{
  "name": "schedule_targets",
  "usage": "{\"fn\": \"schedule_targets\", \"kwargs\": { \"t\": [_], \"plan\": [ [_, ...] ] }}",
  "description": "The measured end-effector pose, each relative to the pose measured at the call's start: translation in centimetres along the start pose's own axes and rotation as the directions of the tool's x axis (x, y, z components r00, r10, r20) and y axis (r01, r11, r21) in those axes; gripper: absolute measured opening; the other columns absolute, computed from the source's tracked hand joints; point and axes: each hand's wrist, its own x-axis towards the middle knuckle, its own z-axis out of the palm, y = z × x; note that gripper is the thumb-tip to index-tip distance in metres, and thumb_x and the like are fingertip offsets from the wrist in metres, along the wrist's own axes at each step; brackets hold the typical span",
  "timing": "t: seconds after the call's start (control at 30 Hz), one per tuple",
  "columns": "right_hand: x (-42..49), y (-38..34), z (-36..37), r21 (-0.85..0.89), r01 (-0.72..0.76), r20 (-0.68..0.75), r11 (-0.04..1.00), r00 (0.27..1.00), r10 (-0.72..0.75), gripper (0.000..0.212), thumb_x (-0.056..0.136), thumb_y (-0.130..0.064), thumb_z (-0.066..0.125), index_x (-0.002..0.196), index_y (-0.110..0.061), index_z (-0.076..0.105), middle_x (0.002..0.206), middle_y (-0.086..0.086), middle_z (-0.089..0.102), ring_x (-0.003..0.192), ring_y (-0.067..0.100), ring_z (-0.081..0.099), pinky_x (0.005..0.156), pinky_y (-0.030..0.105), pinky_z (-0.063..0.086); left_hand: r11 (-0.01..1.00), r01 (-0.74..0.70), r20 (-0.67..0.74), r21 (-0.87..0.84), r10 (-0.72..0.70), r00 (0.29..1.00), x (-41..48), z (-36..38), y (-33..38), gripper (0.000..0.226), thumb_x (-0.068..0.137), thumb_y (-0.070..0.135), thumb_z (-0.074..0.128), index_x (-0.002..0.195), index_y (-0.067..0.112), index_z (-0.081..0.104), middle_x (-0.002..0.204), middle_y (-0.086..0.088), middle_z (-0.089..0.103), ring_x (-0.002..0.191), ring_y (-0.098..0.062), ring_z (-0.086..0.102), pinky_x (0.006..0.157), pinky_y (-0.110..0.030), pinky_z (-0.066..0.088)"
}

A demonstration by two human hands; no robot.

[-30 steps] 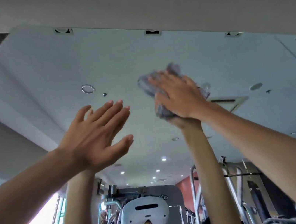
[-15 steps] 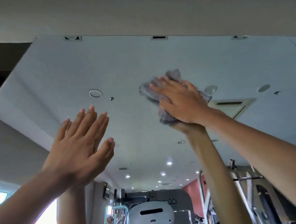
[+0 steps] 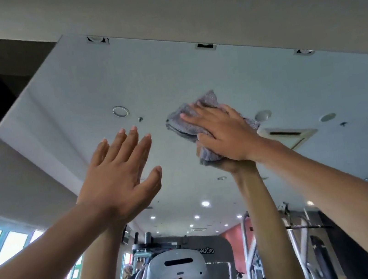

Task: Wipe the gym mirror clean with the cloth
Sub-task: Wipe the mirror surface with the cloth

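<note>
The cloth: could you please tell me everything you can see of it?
The cloth is grey, looks like soft terry and is bunched into loose folds. It lies against the mirror, high up, under the right hand, whose straight, spread fingers press on it. Its edges stick out beyond the fingertips, above the hand and below the palm.

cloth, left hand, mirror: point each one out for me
cloth [image 3: 208,99]: head view, its grey upper corner.
left hand [image 3: 117,181]: head view, the back of the hand.
mirror [image 3: 168,74]: head view, bare glass near the top edge.
</note>
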Motion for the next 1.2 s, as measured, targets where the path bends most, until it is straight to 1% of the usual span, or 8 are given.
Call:
{"fn": "schedule_targets", "kwargs": {
  "t": [0.13,0.3,0.43,0.53,0.77,0.9,1.0,1.2],
  "plan": [
    [-2.0,4.1,-1.2,0.006,0.011,-0.083,1.0,0.997,-0.011,0.064,0.088,-0.048,0.021,0.152,-0.042,0.028,0.161,-0.019,0.019,0.148,-0.001,0.014,0.12,0.04,0.017,1.0,0.008,0.009,-0.023,-0.007,1.0,-0.1,-0.2,0.1,0.085,0.083,0.071,-0.002,0.158,0.033,-0.001,0.166,0.005,-0.009,0.153,-0.012,-0.016,0.125,-0.039,-0.008],
    [1.7,1.2,-0.1,0.149,-0.694,-0.189,0.705,0.68,0.709,0.056,0.101,-0.035,0.029,0.157,-0.033,0.022,0.166,-0.006,0.015,0.152,0.014,0.008,0.119,0.05,0.008,1.0,0.01,0.022,-0.021,-0.01,1.0,-0.1,-0.3,0.2,0.087,0.08,0.07,-0.006,0.158,0.033,-0.007,0.166,0.005,-0.015,0.152,-0.012,-0.02,0.123,-0.037,-0.012],
    [-0.5,-3.5,1.0,0.004,-0.231,-0.1,0.973,0.968,0.23,0.062,0.095,-0.05,0.018,0.156,-0.039,0.017,0.165,-0.013,0.01,0.151,0.007,0.005,0.12,0.041,0.005,0.999,-0.031,0.008,-0.036,0.031,0.999,-0.6,-0.4,-0.3,0.084,0.084,0.068,-0.001,0.16,0.032,0.001,0.167,0.004,-0.008,0.154,-0.013,-0.013,0.123,-0.035,-0.009],
    [-2.1,-0.7,-0.7,0.02,0.0,0.009,1.0,1.0,0.0,0.062,0.089,-0.057,0.015,0.151,-0.048,0.016,0.164,-0.017,0.012,0.15,0.002,0.007,0.118,0.032,0.005,0.996,-0.094,0.015,-0.011,0.094,0.995,-0.7,-0.7,-1.4,0.08,0.087,0.067,0.003,0.16,0.033,0.002,0.167,0.004,-0.007,0.154,-0.012,-0.011,0.12,-0.032,-0.011],
    [6.9,-2.6,0.0,0.113,-0.73,-0.188,0.674,0.65,0.736,0.059,0.099,-0.041,0.028,0.157,-0.03,0.021,0.166,-0.001,0.014,0.152,0.019,0.007,0.118,0.056,0.008,0.991,-0.121,0.017,-0.053,0.122,0.992,-1.0,-0.8,-2.0,0.077,0.09,0.065,0.005,0.16,0.034,0.004,0.166,0.007,-0.009,0.153,-0.009,-0.015,0.12,-0.032,-0.014],
    [6.3,-7.1,0.8,-0.048,-0.273,-0.102,0.961,0.958,0.267,0.056,0.104,-0.042,0.027,0.158,-0.036,0.016,0.167,-0.007,0.007,0.153,0.011,0.002,0.12,0.046,0.002,0.998,-0.046,-0.001,-0.047,0.046,0.999,-1.3,-1.1,-1.9,0.068,0.092,0.063,0.005,0.158,0.045,0.003,0.167,0.007,-0.011,0.153,-0.011,-0.017,0.119,-0.038,-0.017],
    [3.8,-4.0,-0.7,0.001,0.014,0.03,1.0,0.999,-0.014,0.059,0.096,-0.049,0.023,0.155,-0.044,0.018,0.165,-0.015,0.009,0.152,0.006,0.005,0.12,0.038,0.004,0.998,0.034,-0.014,-0.055,-0.035,0.999,-2.0,-1.2,-2.1,0.064,0.093,0.061,0.01,0.156,0.051,0.007,0.167,0.004,-0.011,0.154,-0.016,-0.017,0.117,-0.037,-0.016],
    [7.0,-2.4,0.3,0.047,-0.518,-0.19,0.854,0.835,0.517,0.056,0.101,-0.04,0.026,0.156,-0.033,0.024,0.166,-0.005,0.016,0.152,0.014,0.009,0.119,0.048,0.012,0.999,0.031,0.026,-0.009,-0.031,0.999,-2.2,-1.3,-2.3,0.069,0.089,0.063,0.003,0.156,0.051,0.003,0.168,0.004,-0.009,0.154,-0.017,-0.017,0.119,-0.038,-0.014]
  ]
}}
